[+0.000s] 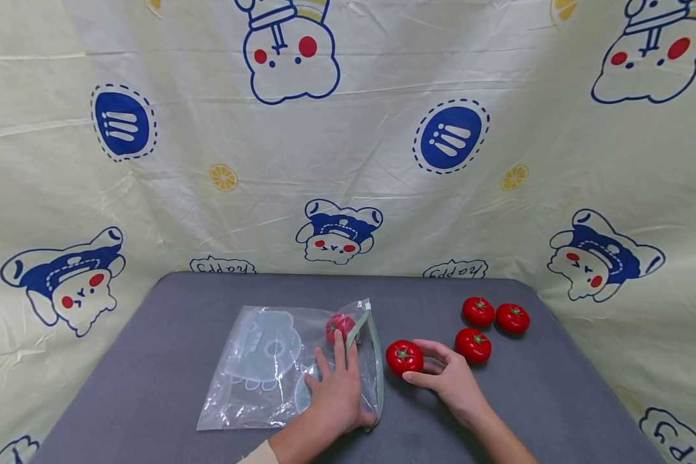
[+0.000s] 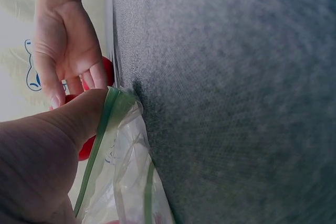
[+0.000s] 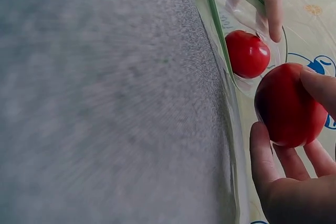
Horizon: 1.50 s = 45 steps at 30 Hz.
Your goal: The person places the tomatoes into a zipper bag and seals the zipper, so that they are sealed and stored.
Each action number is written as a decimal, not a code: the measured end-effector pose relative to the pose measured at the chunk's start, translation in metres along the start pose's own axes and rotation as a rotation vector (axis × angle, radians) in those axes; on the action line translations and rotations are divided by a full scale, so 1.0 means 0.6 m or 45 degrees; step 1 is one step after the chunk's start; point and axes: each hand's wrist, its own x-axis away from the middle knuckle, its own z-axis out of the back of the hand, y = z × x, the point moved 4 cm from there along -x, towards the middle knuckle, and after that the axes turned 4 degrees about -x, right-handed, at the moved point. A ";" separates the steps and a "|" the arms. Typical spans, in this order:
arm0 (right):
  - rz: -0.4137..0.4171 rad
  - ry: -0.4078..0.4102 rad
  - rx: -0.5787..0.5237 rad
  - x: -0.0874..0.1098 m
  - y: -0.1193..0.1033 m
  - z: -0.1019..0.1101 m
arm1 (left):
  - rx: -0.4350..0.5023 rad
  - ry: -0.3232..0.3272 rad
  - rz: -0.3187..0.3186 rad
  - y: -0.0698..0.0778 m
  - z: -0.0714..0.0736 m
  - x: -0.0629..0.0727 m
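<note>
Grey tabletop (image 1: pixel 151 386), clear bag (image 1: pixel 310 328) — right-hand fingers (image 1: pixel 435 348) grip a tomato (image 1: pixel 403 357).

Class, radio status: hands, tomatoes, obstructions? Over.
Right hand holds tomato beside bag. Left hand spread at bag's open end. Second tomato inside; three tomatoes farther right. Nothing visibly blocking.

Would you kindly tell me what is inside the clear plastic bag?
Inside the bag, one red tomato shows near the green-edged mouth. The left hand covers part of the bag, so whatever lies directly beneath it cannot be seen.
</note>
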 end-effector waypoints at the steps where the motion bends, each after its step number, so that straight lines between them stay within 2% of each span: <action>1: 0.006 0.002 0.018 -0.002 0.000 -0.001 | 0.000 -0.001 0.002 0.000 0.001 0.000; 7: 0.027 -0.005 0.094 -0.013 0.001 -0.009 | 0.002 -0.005 0.006 0.001 0.000 -0.002; 19: 0.082 -0.103 0.083 -0.029 0.001 -0.026 | 0.032 0.014 0.003 0.000 0.000 0.001; 23: 0.070 -0.140 0.062 -0.033 0.002 -0.031 | 0.043 0.015 -0.006 -0.001 0.000 0.001; 31: 0.063 -0.107 0.117 -0.042 -0.001 -0.037 | 0.038 -0.001 0.015 -0.002 0.000 -0.002; 45: 0.112 -0.186 0.197 -0.057 -0.003 -0.055 | 0.024 0.008 -0.010 0.000 0.000 0.000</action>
